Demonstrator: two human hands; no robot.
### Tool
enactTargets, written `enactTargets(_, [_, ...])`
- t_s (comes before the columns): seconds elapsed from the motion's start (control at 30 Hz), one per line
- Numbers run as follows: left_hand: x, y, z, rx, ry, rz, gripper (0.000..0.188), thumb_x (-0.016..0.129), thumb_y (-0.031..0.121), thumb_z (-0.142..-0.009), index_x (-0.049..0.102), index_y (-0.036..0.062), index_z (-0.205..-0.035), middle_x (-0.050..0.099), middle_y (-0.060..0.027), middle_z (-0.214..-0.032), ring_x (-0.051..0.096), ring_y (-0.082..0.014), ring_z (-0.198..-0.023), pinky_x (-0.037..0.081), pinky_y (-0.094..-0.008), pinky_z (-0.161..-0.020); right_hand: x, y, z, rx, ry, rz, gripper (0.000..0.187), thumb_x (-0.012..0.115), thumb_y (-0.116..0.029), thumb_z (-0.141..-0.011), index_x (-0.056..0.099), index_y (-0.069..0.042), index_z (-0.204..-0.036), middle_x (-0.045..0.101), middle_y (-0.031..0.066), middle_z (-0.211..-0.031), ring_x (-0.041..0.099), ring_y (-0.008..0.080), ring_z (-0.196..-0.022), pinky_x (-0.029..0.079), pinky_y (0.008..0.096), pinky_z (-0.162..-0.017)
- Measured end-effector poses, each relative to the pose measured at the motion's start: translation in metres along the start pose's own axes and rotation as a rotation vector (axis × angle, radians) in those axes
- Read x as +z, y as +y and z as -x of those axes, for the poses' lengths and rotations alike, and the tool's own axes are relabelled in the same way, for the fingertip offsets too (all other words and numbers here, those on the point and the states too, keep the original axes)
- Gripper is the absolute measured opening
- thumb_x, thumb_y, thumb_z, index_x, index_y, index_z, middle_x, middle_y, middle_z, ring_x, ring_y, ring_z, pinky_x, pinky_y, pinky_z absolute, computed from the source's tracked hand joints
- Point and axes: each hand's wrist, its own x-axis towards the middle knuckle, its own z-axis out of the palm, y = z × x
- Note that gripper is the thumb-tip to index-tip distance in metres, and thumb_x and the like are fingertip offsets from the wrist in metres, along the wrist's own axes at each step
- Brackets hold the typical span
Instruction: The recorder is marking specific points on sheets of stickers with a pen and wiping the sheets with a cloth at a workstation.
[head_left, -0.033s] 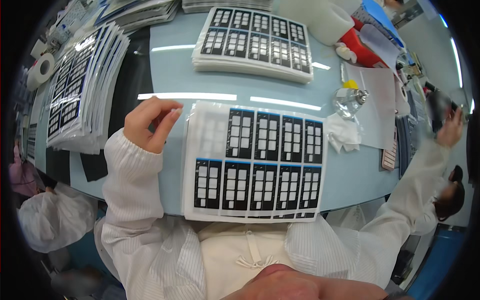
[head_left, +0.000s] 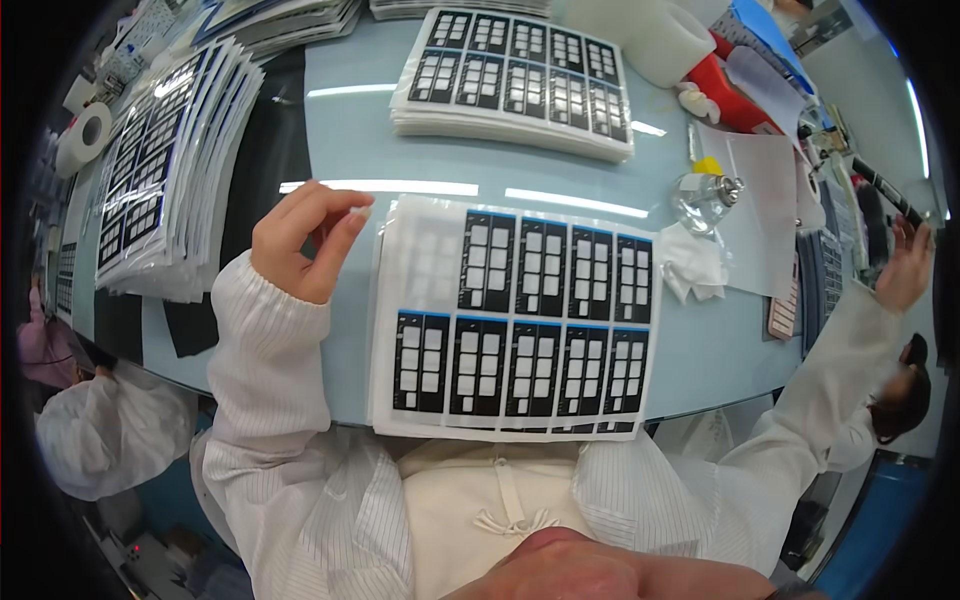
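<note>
In front of me lies a stack of printed label sheets (head_left: 525, 340), black panels with white squares, in clear film. The panel at its upper left corner is blank and whitish. Just left of that corner hovers my left hand (head_left: 303, 245), thumb and forefinger pinched; whatever is between them, if anything, is too small to make out. Far out to the right, my right hand (head_left: 905, 268) has its fingers closed at the lower end of a slim black pen-like stick (head_left: 884, 187). Part of that grip is hidden by the fingers.
Another sheet stack (head_left: 515, 125) sits at the back, and a taller fanned one (head_left: 170, 170) at left. Toward the right stand a clear bottle (head_left: 705, 200) with a metal top, a crumpled white cloth (head_left: 692, 262) and a red box (head_left: 735, 95). A tape roll (head_left: 85, 140) is far left.
The black stick beside my right hand was blurred and now shows sharply, slanting down to the fingers. My left hand has barely shifted; the whole view has moved slightly.
</note>
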Motion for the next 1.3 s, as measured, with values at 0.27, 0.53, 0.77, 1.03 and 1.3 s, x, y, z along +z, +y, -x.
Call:
enactTargets(0.27, [0.029, 0.049, -0.023, 0.551, 0.066, -0.151, 0.031, 0.071, 0.013, -0.075, 0.062, 0.0014, -0.103, 0.06, -0.01, -0.082, 0.057, -0.0199, -0.065, 0.045, -0.0259, -0.055, 0.17, -0.146, 0.227, 0.412, -0.49, -0.664, 0.029, 0.039, -0.02, -0.098, 0.041, 0.001, -0.118, 0.057, 0.0258, -0.108, 0.062, 0.0198, -0.065, 0.05, 0.027, -0.057])
enactTargets(0.53, [0.04, 0.06, -0.015, 0.575, -0.027, -0.459, 0.032, 0.064, 0.018, -0.079, 0.053, -0.0028, -0.101, 0.052, -0.0095, -0.076, 0.053, -0.0227, -0.065, 0.045, -0.0293, -0.055, 0.209, -0.158, 0.276, 0.965, -0.586, -0.998, 0.033, 0.048, -0.031, -0.095, 0.048, -0.004, -0.114, 0.056, 0.0112, -0.1, 0.054, 0.0138, -0.068, 0.044, 0.0232, -0.062])
enactTargets(0.77, [0.057, 0.062, -0.007, 0.512, -0.179, -0.34, 0.025, 0.066, 0.013, -0.076, 0.05, -0.0014, -0.088, 0.051, -0.0149, -0.081, 0.052, -0.0281, -0.068, 0.044, -0.0352, -0.058, 0.213, -0.161, 0.28, 1.167, -0.839, -0.756, 0.023, 0.057, -0.027, -0.088, 0.059, -0.004, -0.092, 0.057, 0.0065, -0.072, 0.047, 0.0078, -0.049, 0.034, 0.0172, -0.043])
enactTargets(1.03, [0.053, 0.063, -0.005, 0.508, -0.361, -0.112, 0.023, 0.057, 0.021, -0.088, 0.048, 0.0027, -0.077, 0.049, -0.011, -0.059, 0.052, -0.0291, -0.051, 0.043, -0.0364, -0.048, 0.209, -0.158, 0.28, 1.167, -0.834, -0.766, 0.016, 0.06, -0.018, -0.083, 0.061, -0.001, -0.081, 0.059, 0.0098, -0.064, 0.046, 0.0094, -0.037, 0.033, 0.0196, -0.032])
enactTargets(1.3, [0.045, 0.078, 0.015, -0.41, -0.804, 0.977, 0.046, 0.031, 0.043, -0.098, 0.046, 0.0076, -0.072, 0.034, 0.001, -0.053, 0.031, -0.0159, -0.044, 0.026, -0.0266, -0.045, 0.202, -0.161, 0.271, 0.883, -0.953, -0.887, 0.008, 0.064, -0.009, -0.079, 0.061, -0.002, -0.075, 0.058, 0.0097, -0.059, 0.045, 0.008, -0.035, 0.031, 0.0201, -0.029])
